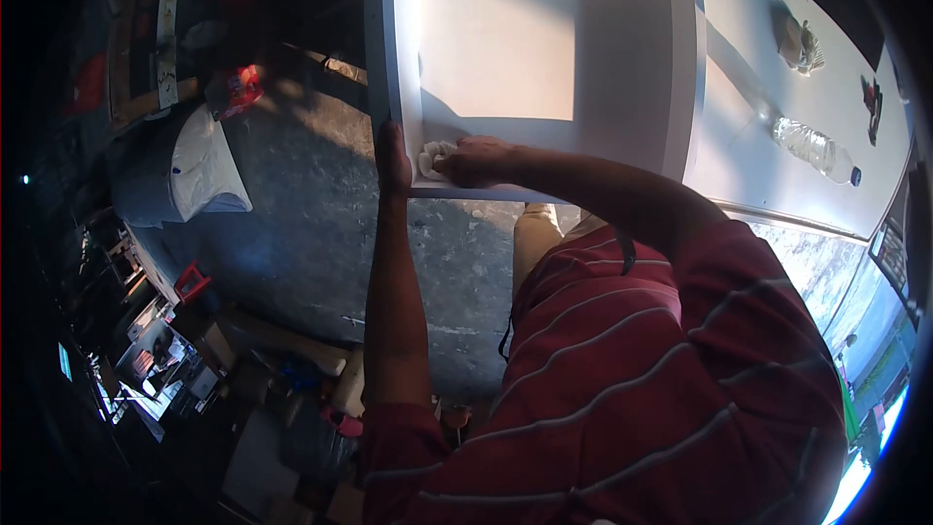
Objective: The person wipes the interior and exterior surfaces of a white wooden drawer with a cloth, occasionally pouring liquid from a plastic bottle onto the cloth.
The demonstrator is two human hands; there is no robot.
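Observation:
A large white open box or drawer [622,151] with raised side walls lies in front of me, partly in sunlight. My left hand [394,161] is against the outside of its left wall near the front corner, and its fingers are mostly hidden by the wall. Inside that same corner, my right hand [473,161] is closed on a crumpled whitish cloth [435,157], which touches the bottom by the left wall.
To the right, a white surface [729,160] holds a clear plastic bottle [814,150], another crumpled cloth [799,45] and a small dark tool [872,109]. At left on the floor are a grey-white curved object [185,170], a red packet [243,87] and a red stool [191,282].

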